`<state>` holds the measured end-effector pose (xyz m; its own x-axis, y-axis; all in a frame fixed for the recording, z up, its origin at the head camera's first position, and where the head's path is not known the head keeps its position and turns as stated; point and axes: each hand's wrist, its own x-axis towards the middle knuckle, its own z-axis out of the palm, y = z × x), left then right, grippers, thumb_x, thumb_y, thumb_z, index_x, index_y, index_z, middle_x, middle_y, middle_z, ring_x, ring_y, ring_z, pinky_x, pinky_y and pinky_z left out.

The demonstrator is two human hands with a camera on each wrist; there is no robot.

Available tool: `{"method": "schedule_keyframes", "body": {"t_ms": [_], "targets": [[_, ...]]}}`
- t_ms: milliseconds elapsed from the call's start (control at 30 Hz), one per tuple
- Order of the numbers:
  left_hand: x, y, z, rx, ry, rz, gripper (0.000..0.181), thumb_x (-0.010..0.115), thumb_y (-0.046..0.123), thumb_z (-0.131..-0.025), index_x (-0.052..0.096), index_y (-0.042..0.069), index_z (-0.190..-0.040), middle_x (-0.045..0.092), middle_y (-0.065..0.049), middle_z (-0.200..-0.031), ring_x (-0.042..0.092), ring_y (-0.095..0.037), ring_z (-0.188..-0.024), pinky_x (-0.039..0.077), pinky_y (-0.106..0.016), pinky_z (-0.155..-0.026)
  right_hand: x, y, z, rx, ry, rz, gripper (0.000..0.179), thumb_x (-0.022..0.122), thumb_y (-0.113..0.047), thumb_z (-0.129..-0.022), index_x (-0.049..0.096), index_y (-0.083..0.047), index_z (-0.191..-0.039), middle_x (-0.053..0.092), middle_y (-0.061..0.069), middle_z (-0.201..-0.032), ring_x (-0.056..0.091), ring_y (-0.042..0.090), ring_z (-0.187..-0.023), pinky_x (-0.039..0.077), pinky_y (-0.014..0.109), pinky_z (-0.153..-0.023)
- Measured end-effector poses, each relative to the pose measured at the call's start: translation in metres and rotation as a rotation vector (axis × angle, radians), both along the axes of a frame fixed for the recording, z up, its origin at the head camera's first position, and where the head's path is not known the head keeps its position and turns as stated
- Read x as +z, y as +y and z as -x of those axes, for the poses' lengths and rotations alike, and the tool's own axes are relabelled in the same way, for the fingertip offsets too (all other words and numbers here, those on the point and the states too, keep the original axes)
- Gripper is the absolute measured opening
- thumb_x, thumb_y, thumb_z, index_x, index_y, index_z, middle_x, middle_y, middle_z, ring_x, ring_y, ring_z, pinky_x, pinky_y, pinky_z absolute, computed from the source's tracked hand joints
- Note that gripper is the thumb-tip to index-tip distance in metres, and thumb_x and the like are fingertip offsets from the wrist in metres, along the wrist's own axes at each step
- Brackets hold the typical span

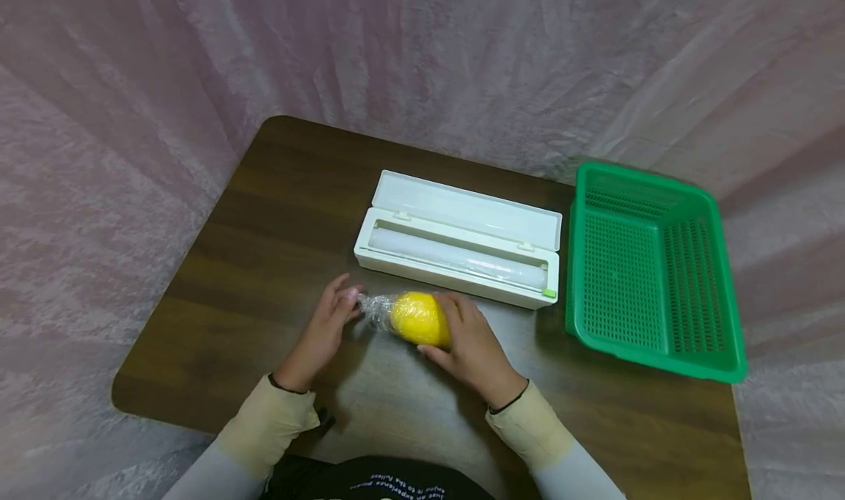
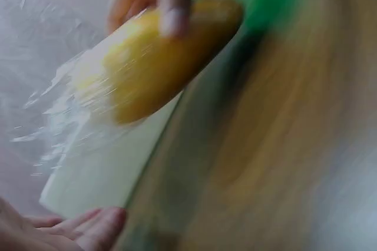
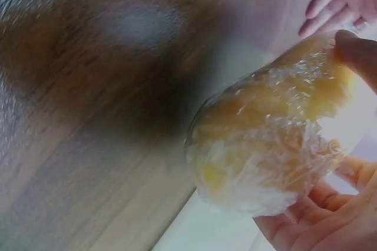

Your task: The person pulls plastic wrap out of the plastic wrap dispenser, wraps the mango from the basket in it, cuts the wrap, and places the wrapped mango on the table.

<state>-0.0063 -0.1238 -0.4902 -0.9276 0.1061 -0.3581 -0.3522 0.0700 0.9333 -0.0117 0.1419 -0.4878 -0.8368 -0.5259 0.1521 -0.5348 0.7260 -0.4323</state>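
A yellow oblong fruit, its exact kind unclear, is wrapped in clear cling film above the table in front of the film box. My right hand grips its right end, with the thumb on one side and the fingers on the other, as the right wrist view shows. A crumpled tail of cling film sticks out from the fruit's left end. Beside that tail is my left hand, its fingers extended and apart from the fruit. In the left wrist view the fruit is blurred.
Just beyond the hands stands a white cling film box, lid tipped back, with a film roll inside. A green plastic basket stands on the right of the brown wooden table. Pinkish curtains hang behind.
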Motion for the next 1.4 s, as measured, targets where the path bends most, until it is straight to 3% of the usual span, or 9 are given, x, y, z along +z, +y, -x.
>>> {"method": "schedule_keyframes", "body": {"t_ms": [100, 233, 333, 500, 700, 900, 1167, 1267, 1400], "targets": [[-0.004, 0.012, -0.012, 0.01, -0.03, -0.095, 0.063, 0.039, 0.032, -0.111, 0.011, 0.003, -0.16, 0.033, -0.028, -0.158, 0.041, -0.041, -0.143, 0.033, -0.055, -0.118, 0.001, -0.001, -0.001, -0.016, -0.012, 0.016, 0.086, 0.085, -0.043, -0.08, 0.043, -0.003, -0.143, 0.055, 0.018, -0.13, 0.06, 0.032, -0.113, 0.053, 0.046, -0.098], [-0.008, 0.029, -0.02, -0.066, -0.035, -0.142, 0.069, 0.05, 0.034, -0.107, 0.012, 0.013, -0.161, 0.029, -0.016, -0.164, 0.036, -0.032, -0.149, 0.031, -0.052, -0.12, 0.004, -0.004, -0.002, -0.043, -0.067, 0.043, 0.085, 0.083, -0.045, -0.082, 0.042, -0.005, -0.145, 0.054, 0.018, -0.129, 0.062, 0.03, -0.109, 0.056, 0.046, -0.093], [-0.011, 0.039, -0.02, -0.087, -0.002, -0.189, 0.073, 0.056, 0.034, -0.104, 0.013, 0.02, -0.161, 0.028, -0.006, -0.165, 0.03, -0.023, -0.153, 0.027, -0.048, -0.122, 0.005, -0.006, -0.004, -0.043, -0.11, 0.065, 0.083, 0.082, -0.045, -0.083, 0.043, -0.006, -0.145, 0.054, 0.018, -0.13, 0.063, 0.029, -0.109, 0.057, 0.045, -0.092], [-0.015, 0.051, -0.013, -0.039, 0.056, -0.206, 0.082, 0.061, 0.03, -0.102, 0.007, 0.019, -0.163, 0.024, -0.001, -0.167, 0.026, -0.02, -0.154, 0.03, -0.039, -0.12, 0.005, -0.008, -0.007, -0.04, -0.16, 0.042, 0.081, 0.079, -0.046, -0.085, 0.044, -0.007, -0.147, 0.053, 0.017, -0.132, 0.062, 0.028, -0.11, 0.056, 0.044, -0.092], [-0.015, 0.061, -0.008, -0.109, 0.169, 0.008, 0.081, 0.063, 0.035, -0.101, 0.01, 0.027, -0.163, 0.028, 0.0, -0.165, 0.035, -0.022, -0.148, 0.038, -0.044, -0.115, 0.006, -0.008, -0.008, -0.037, -0.151, 0.027, 0.083, 0.079, -0.046, -0.086, 0.045, -0.005, -0.149, 0.055, 0.016, -0.129, 0.061, 0.027, -0.103, 0.056, 0.04, -0.087], [-0.017, 0.066, -0.006, -0.225, 0.369, 0.357, 0.064, 0.051, 0.037, -0.106, 0.026, 0.012, -0.16, 0.028, -0.006, -0.165, 0.042, -0.028, -0.144, 0.04, -0.051, -0.114, 0.005, -0.005, -0.006, -0.027, -0.082, -0.001, 0.082, 0.081, -0.042, -0.085, 0.047, -0.002, -0.148, 0.057, 0.018, -0.128, 0.063, 0.031, -0.105, 0.055, 0.045, -0.092], [-0.021, 0.073, -0.004, -0.347, 0.632, 0.7, 0.049, 0.045, 0.024, -0.108, 0.041, 0.005, -0.153, 0.042, -0.014, -0.157, 0.034, -0.031, -0.15, 0.032, -0.047, -0.122, -0.001, -0.007, -0.006, -0.016, 0.004, -0.109, 0.084, 0.082, -0.041, -0.082, 0.047, -0.005, -0.149, 0.057, 0.019, -0.13, 0.061, 0.035, -0.115, 0.053, 0.051, -0.094], [-0.023, 0.074, -0.004, -0.379, 0.687, 0.772, 0.048, 0.045, 0.025, -0.108, 0.044, 0.003, -0.151, 0.044, -0.015, -0.156, 0.031, -0.032, -0.152, 0.029, -0.046, -0.123, -0.003, -0.006, -0.006, -0.015, -0.023, -0.132, 0.088, 0.08, -0.044, -0.084, 0.04, -0.006, -0.154, 0.055, 0.018, -0.135, 0.058, 0.036, -0.121, 0.05, 0.052, -0.099], [-0.022, 0.072, -0.004, -0.372, 0.655, 0.773, 0.052, 0.05, 0.028, -0.107, 0.042, 0.003, -0.152, 0.046, -0.014, -0.155, 0.033, -0.032, -0.151, 0.031, -0.049, -0.122, -0.004, 0.003, -0.009, -0.094, -0.161, -0.054, 0.09, 0.073, -0.05, -0.089, 0.033, -0.007, -0.157, 0.049, 0.017, -0.147, 0.051, 0.035, -0.134, 0.042, 0.055, -0.111]]}}
